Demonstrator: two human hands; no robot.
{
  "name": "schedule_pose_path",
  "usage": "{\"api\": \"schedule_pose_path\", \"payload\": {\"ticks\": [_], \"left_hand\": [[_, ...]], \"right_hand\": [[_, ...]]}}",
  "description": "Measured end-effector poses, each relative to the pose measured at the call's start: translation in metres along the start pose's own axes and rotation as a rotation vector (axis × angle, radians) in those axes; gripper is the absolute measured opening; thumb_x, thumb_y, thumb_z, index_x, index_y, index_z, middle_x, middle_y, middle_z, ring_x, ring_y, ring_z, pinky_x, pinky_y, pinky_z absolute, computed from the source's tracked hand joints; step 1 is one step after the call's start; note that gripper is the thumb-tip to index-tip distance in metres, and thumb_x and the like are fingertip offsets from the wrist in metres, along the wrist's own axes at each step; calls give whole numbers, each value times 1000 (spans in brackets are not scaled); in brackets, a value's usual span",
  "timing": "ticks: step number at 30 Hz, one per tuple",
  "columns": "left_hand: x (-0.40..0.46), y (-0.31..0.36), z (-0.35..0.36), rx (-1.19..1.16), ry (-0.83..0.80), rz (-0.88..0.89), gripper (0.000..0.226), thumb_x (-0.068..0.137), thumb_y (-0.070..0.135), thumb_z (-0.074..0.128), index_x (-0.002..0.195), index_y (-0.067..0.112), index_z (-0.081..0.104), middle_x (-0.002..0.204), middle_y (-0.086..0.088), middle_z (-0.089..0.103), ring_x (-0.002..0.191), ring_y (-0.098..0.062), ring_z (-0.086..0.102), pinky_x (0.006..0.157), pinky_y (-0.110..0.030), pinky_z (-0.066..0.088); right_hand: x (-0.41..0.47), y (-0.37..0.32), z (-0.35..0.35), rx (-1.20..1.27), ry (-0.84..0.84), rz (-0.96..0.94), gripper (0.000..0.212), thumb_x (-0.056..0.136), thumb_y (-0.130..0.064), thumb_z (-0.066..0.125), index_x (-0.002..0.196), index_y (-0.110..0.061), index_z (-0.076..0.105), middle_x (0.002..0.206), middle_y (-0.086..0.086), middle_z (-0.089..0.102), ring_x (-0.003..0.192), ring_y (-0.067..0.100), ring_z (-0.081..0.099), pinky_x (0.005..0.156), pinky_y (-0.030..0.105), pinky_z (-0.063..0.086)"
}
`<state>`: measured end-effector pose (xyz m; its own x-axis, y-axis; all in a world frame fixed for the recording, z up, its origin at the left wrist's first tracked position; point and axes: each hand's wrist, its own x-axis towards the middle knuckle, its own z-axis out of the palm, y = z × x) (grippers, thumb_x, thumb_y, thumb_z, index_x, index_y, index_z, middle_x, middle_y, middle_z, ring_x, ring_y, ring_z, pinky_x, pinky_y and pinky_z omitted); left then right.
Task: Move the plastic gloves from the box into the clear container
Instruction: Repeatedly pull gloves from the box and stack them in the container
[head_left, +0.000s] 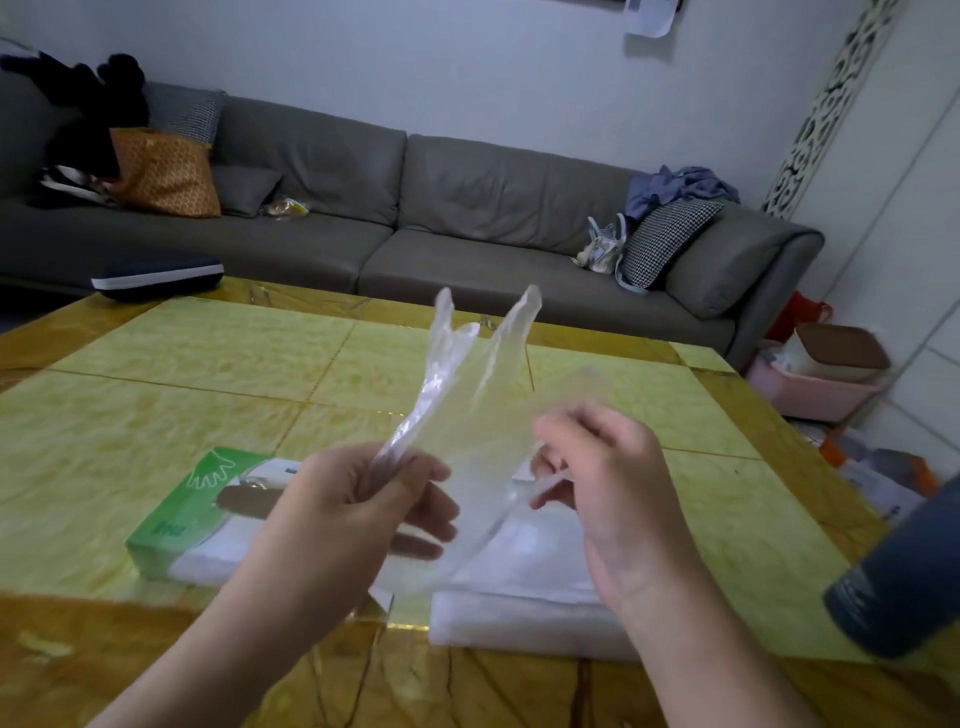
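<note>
A thin see-through plastic glove (470, 384) is held up over the table, its fingers pointing away from me. My left hand (358, 504) pinches its left edge, and my right hand (597, 467) grips its right edge near the cuff. Below my left hand lies the green and white glove box (176, 525), flat on the table. Under my right hand sits the clear container (524, 597), low and rectangular, with whitish plastic inside; my hands and the glove hide part of it.
The yellow and brown marble-patterned table (208, 364) stretches ahead. A dark cylindrical bottle (904, 582) stands at the right edge. A grey sofa (415, 208) with cushions and bags lines the far wall. Pink and brown tubs (826, 374) sit on the floor at right.
</note>
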<state>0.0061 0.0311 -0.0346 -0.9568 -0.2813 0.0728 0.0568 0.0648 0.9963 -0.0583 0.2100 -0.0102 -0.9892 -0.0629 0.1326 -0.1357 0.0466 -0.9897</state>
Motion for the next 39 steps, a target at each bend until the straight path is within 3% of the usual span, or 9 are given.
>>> {"api": "schedule_pose_path", "payload": {"ticks": [2, 6, 10, 15, 20, 28, 31, 34, 39], "left_hand": [[-2, 4, 4, -105, -15, -38, 25, 104, 11, 52, 99, -1, 73, 83, -23, 75, 77, -37, 76, 70, -50, 65], [-4, 4, 12, -217, -38, -56, 31, 107, 17, 50, 101, 0, 76, 95, -20, 77, 90, -32, 77, 77, -49, 63], [-6, 5, 14, -259, -12, -28, 35, 107, 18, 48, 97, 1, 77, 92, -23, 76, 88, -37, 76, 80, -51, 62], [5, -2, -1, -291, 152, -107, 40, 108, 21, 49, 87, 7, 80, 81, -23, 72, 69, -34, 72, 63, -42, 62], [2, 4, -5, -198, -43, -167, 23, 95, 30, 68, 104, 10, 76, 90, -16, 78, 76, -28, 77, 57, -32, 59], [9, -6, -5, -162, 66, -50, 19, 99, 16, 63, 97, 3, 77, 76, -19, 73, 54, -23, 61, 46, -33, 54], [5, -6, 1, -171, 126, 22, 19, 100, 16, 61, 102, 8, 78, 81, -17, 75, 59, -27, 66, 51, -38, 59], [1, -3, 5, -228, 204, 65, 21, 99, 20, 60, 107, 14, 78, 89, -12, 78, 71, -32, 73, 62, -42, 64], [-3, 3, 6, -320, 134, 18, 29, 92, 30, 60, 110, 16, 79, 93, -16, 78, 78, -33, 75, 63, -36, 63]], "right_hand": [[0, 1, -1, 111, 8, 31, 23, 91, -32, 76, 90, -11, 67, 81, 7, 63, 72, 19, 66, 73, 41, 57], [-11, 2, 5, -39, -282, 97, 69, 68, -72, 83, 117, -27, 67, 109, -6, 77, 102, 14, 74, 99, 44, 54], [-15, 6, 11, -256, -220, -9, 23, 98, -32, 72, 90, -10, 72, 79, 6, 75, 72, 11, 74, 71, 33, 62], [-10, 2, 3, -14, -50, 91, 29, 109, -20, 56, 92, -4, 73, 66, 8, 71, 56, 25, 71, 56, 39, 59], [-6, 10, -1, -100, -92, 65, 31, 109, -20, 55, 90, -7, 75, 56, -2, 52, 43, 19, 53, 44, 31, 48], [-2, 11, -8, 80, -5, 111, 40, 108, -30, 54, 86, -7, 78, 66, 12, 60, 57, 25, 59, 56, 36, 50], [-4, 7, -7, 149, -193, 229, 41, 105, -44, 54, 109, -8, 74, 92, 22, 75, 80, 38, 76, 70, 47, 60], [-6, 5, -7, 132, -366, 292, 37, 99, -27, 68, 112, 7, 67, 97, 27, 76, 86, 40, 77, 75, 47, 62], [6, 9, -22, 161, 27, 177, 9, 100, 0, 64, 96, 8, 68, 68, 22, 65, 53, 28, 63, 47, 28, 50]]}}
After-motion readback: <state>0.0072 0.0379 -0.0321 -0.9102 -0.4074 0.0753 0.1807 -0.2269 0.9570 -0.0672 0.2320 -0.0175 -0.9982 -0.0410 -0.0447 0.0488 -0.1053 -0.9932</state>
